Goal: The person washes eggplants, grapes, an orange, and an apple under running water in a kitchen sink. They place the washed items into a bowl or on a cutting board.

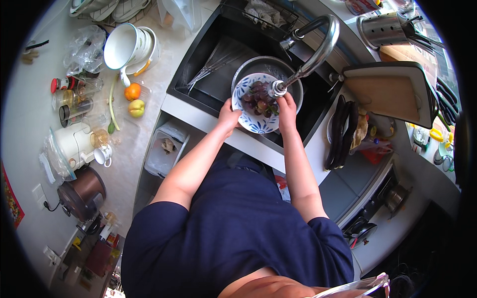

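Note:
A white bowl with blue leaf patterns (255, 123) is held over the black sink (198, 92), with dark purple grapes (260, 102) inside it. My left hand (229, 119) is closed on the bowl's left edge, thumb at the rim. On the opposite edge, my right hand (286, 111) grips the bowl, its fingertips close to the faucet's spout head (277, 89). Whether those fingertips also touch the spout, I cannot tell. Partly covered by the bowl, a round metal basin (293, 74) sits in the sink. The spout head hides some of the grapes.
The curved chrome faucet (328, 44) arches over the sink's right side. A wire whisk (211, 69) lies in the sink's left part. Eggplants (342, 131) rest to the right. On the left counter are an orange (132, 91), a yellow-green fruit (136, 108) and white enamel pots (120, 47).

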`<state>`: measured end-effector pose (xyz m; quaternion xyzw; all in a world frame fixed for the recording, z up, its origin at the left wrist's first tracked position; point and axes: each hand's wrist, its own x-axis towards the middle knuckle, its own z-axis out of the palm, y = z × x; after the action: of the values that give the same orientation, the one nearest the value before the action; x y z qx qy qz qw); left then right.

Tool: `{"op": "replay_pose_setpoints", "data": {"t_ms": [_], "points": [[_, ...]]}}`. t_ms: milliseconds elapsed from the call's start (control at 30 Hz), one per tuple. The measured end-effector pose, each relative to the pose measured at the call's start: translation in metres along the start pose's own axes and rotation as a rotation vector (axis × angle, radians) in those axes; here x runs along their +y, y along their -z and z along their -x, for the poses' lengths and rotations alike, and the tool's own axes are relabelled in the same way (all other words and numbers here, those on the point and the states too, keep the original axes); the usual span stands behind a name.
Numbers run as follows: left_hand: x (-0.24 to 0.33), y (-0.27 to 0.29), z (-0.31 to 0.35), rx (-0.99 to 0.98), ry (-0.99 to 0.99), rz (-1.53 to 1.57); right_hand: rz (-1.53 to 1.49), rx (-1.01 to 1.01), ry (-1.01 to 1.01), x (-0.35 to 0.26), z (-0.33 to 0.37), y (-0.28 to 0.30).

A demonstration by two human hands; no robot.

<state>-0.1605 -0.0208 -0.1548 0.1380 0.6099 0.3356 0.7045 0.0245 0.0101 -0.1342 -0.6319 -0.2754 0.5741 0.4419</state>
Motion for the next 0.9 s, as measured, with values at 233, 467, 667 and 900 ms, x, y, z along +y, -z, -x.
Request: {"op": "replay_pose_setpoints", "data": {"t_ms": [233, 467, 667, 900], "points": [[0.015, 0.026, -0.013, -0.055, 0.009, 0.01, 0.027, -0.205, -0.097, -0.009, 0.001, 0.011], [0.014, -0.006, -0.029, -0.059, -0.098, 0.025, -0.028, -0.039, -0.087, -0.004, -0.029, -0.002], [0.02, 0.019, -0.027, -0.075, -0.036, 0.036, 0.019, -0.171, -0.185, 0.006, -0.04, -0.016], [0.006, -0.011, -0.037, -0.107, -0.03, 0.032, 0.251, -0.109, 0.171, 0.022, -0.067, 0.001]]}}
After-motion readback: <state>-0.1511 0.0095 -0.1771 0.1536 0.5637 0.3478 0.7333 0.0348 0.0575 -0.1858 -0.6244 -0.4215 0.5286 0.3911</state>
